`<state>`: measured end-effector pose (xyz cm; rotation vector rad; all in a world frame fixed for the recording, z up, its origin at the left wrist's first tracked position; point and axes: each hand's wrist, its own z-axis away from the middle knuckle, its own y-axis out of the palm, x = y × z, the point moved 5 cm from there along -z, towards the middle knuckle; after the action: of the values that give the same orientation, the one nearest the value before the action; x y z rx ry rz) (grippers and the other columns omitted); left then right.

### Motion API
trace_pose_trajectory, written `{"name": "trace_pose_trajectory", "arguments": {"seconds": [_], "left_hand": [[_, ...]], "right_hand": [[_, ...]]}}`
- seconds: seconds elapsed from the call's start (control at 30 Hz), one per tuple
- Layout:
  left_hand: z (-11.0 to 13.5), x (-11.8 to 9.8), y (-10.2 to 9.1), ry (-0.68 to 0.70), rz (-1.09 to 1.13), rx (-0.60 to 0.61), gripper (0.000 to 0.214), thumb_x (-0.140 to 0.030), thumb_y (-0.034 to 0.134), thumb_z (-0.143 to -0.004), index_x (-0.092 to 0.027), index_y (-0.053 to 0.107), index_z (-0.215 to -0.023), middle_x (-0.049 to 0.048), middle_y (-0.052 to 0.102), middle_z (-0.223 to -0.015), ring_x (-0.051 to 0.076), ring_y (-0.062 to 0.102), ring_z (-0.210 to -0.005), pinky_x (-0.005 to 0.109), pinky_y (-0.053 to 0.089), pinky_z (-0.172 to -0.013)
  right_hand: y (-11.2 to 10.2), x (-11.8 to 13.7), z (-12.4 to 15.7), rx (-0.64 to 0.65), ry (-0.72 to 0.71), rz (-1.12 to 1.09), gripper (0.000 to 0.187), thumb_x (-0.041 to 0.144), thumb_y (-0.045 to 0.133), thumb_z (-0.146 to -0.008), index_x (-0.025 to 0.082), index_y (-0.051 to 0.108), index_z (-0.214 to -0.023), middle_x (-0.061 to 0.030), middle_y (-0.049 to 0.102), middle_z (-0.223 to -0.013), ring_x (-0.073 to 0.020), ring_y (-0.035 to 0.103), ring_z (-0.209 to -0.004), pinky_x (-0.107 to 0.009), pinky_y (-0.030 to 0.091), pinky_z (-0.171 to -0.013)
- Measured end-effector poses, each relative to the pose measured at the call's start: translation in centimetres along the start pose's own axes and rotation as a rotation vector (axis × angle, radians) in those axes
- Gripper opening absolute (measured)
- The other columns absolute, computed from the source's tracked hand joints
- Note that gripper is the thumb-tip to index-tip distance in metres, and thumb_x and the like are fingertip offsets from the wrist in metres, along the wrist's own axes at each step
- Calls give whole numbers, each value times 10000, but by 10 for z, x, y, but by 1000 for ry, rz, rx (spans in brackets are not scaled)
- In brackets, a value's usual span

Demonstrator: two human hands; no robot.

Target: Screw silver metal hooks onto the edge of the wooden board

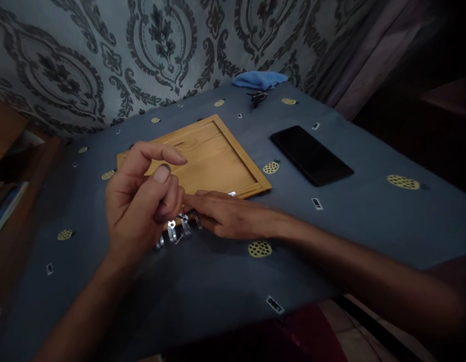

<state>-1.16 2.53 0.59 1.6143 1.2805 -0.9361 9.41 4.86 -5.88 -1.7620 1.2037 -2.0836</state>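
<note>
A framed light-wood board (213,151) lies on the cloth-covered table, its near left part hidden by my hands. My left hand (142,196) is raised in front of it. The index finger is crooked, the thumb lies along the other curled fingers, and whatever may be inside them is hidden. At the board's near edge, my right hand (228,213) rests palm down with its fingers closed over the edge. The right fingertips are partly covered by the left hand. Several shiny curved metal pieces (172,231) show along that edge, below and between my hands.
A black phone (311,155) lies right of the board. At the far edge are a blue cloth (260,79) and a small dark object (257,98). A patterned curtain (161,45) hangs behind the table. A wooden shelf with books (8,211) stands at the left.
</note>
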Motion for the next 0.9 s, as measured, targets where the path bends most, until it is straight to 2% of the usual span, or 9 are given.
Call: {"name": "trace_pose_trajectory", "arguments": {"seconds": [0.13,0.37,0.73,0.83,0.9], "left_hand": [[0,5,2,-14,0,51,138,-164,559,-937,-187,694,-917,-109,256,-458,42,125,-369,190,219,-372],[1,6,1,-26,24,44,158,-136,520,-949,-175,672,-931,-104,272,-463,42,147,-378,179,227,-393],[1,8,1,-49,-29,185,106,-201,563,-957,-188,662,-993,-104,283,-470,51,196,-376,205,206,-391],[1,8,-1,-74,-148,172,126,-285,589,-966,-207,657,-1037,-74,379,-509,80,317,-421,230,266,-420],[1,7,-4,-77,-257,100,172,-362,608,-967,-217,660,-1043,-37,477,-581,110,432,-505,257,345,-475]], "right_hand": [[0,-1,-1,-17,-17,1,269,30,471,-886,162,591,-1086,-94,653,-997,-212,593,-908,-370,496,-876],[-1,-1,0,-29,-42,37,222,21,470,-879,166,576,-1011,-69,627,-933,-197,591,-869,-334,494,-819],[2,4,0,-33,-132,58,275,8,458,-874,158,627,-1031,-111,685,-1030,-251,624,-1026,-420,507,-907],[3,4,-1,-28,-145,48,323,-1,460,-873,157,645,-1084,-117,697,-1059,-271,624,-1100,-449,494,-961],[3,4,-1,-21,-132,51,340,2,463,-881,143,644,-1132,-132,698,-1092,-268,628,-1105,-442,494,-970]]}}
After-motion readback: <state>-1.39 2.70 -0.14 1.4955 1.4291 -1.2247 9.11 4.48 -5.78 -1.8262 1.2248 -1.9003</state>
